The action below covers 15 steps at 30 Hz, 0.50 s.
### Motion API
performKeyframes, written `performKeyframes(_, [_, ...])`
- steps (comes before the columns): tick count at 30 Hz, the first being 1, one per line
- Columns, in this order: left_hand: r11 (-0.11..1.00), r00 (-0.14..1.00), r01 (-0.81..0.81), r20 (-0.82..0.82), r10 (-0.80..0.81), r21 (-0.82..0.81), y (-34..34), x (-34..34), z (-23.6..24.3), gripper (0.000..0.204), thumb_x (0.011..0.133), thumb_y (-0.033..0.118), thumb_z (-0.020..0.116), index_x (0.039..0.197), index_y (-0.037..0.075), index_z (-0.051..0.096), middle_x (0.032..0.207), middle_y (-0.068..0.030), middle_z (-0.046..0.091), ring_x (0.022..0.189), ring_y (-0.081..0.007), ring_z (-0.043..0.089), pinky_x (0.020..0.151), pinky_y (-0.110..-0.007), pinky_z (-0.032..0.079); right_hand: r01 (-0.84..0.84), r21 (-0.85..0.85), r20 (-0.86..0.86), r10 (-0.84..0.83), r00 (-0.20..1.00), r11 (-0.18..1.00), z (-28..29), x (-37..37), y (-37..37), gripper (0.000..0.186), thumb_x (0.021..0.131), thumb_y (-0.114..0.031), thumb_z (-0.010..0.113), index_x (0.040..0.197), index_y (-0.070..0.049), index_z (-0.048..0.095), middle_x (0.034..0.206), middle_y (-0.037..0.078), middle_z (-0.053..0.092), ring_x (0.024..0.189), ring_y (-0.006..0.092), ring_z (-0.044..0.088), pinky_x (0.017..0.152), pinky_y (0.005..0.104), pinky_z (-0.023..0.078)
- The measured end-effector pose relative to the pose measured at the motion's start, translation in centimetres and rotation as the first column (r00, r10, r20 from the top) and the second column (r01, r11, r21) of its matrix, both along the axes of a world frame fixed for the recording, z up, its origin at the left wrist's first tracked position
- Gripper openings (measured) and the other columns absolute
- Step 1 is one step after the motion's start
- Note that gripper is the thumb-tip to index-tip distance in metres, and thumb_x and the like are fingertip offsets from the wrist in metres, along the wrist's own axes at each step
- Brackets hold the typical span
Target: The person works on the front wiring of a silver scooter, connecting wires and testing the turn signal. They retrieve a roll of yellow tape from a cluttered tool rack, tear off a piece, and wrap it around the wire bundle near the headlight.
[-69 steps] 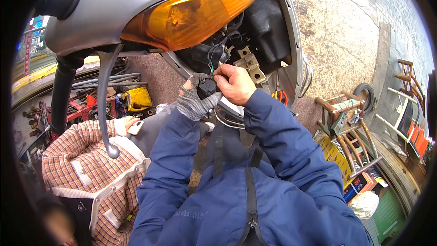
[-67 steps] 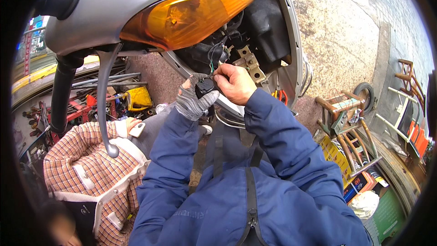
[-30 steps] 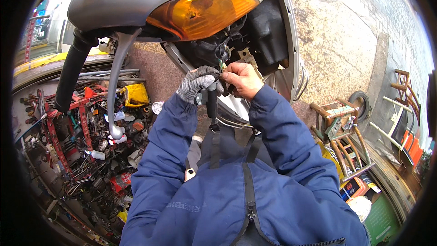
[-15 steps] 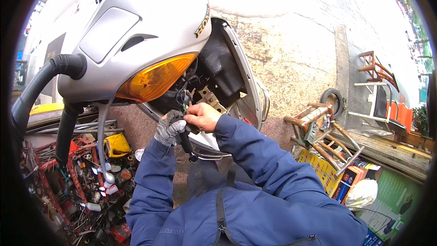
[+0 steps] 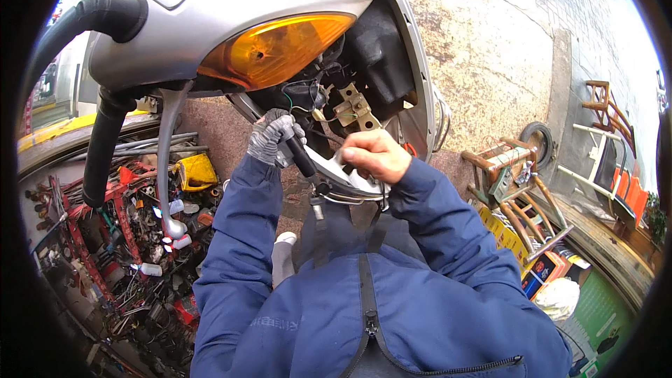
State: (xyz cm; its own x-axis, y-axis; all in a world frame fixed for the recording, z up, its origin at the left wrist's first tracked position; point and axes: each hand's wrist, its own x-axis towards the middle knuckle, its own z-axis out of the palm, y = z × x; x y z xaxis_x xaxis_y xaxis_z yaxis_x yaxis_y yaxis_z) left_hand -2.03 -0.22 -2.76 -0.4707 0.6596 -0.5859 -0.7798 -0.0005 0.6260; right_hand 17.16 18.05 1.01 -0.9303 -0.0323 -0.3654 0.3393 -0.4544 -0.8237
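Observation:
The gloved left hand (image 5: 274,138) is closed around a black cylindrical handle (image 5: 301,157), which slants down toward me. A thin green wire (image 5: 297,108) runs just above that hand, by the open body of a silver scooter (image 5: 168,45). My bare right hand (image 5: 376,157) is to the right, fingers curled together over a white curved panel (image 5: 343,178); whatever its fingertips hold, if anything, is hidden. Beyond both hands are a metal bracket (image 5: 355,106), dark wiring and a black plastic box (image 5: 378,56). An orange indicator lens (image 5: 276,52) sits above the wiring.
At left, a red rack (image 5: 77,252) overflows with tools and parts, beside a yellow container (image 5: 198,171). The scooter's brake lever (image 5: 170,168) hangs over it. To the right stand wooden stools (image 5: 500,168), a tyre (image 5: 537,141) and several boxes (image 5: 544,271).
My hands have come apart: the right has moved right, away from the left, and the wires between them are released. The view has shifted, bringing the scooter's opening higher and further right.

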Motion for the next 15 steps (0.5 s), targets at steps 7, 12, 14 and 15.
performKeyframes(7, [0.977,0.943,0.061,0.309,-0.123,0.202,-0.3,-0.2,0.2,0.012,0.082,0.009,0.062,0.091,0.003,0.058,0.08,-0.0142,0.062,0.075,-0.0286,0.062,0.074,-0.047,0.054,0.39,0.284,0.384,-0.477,0.791,0.876,-7.5,13.8,2.0,0.017,0.086,-0.013,0.056,0.096,-0.002,0.064,0.066,0.0,0.053,0.048,0.0073,0.046,0.043,0.0236,0.042])
performKeyframes(12, [0.946,0.916,0.138,0.326,-0.234,0.292,0.1,0.1,-0.3,0.019,0.08,0.013,0.066,0.096,0.005,0.059,0.084,-0.0108,0.062,0.08,-0.0285,0.062,0.083,-0.045,0.051,0.468,0.394,0.643,-0.601,0.476,0.792,-12.1,24.7,0.7,0.022,0.091,-0.026,0.053,0.089,-0.006,0.062,0.069,0.001,0.055,0.053,0.0089,0.051,0.037,0.0254,0.043])
performKeyframes(14, [0.929,0.892,0.17,0.348,-0.287,0.329,0.3,0.0,-0.4,0.019,0.08,0.014,0.066,0.096,0.006,0.059,0.084,-0.0099,0.062,0.081,-0.0278,0.062,0.084,-0.044,0.05,0.174,0.705,0.563,-0.692,0.452,0.687,-14.1,27.9,-0.8,0.025,0.089,-0.021,0.054,0.101,-0.002,0.065,0.084,0.013,0.067,0.069,0.0231,0.065,0.06,0.0349,0.054])
performKeyframes(15, [0.936,0.877,0.162,0.389,-0.282,0.313,0.5,0.0,-0.5,0.02,0.08,0.014,0.067,0.095,0.005,0.058,0.084,-0.0096,0.062,0.08,-0.0274,0.062,0.085,-0.044,0.05,0.038,0.813,0.486,-0.714,0.504,0.581,-14.9,29.2,-1.2,0.026,0.088,-0.021,0.054,0.103,-0.003,0.065,0.088,0.014,0.068,0.074,0.0262,0.066,0.066,0.0362,0.053])
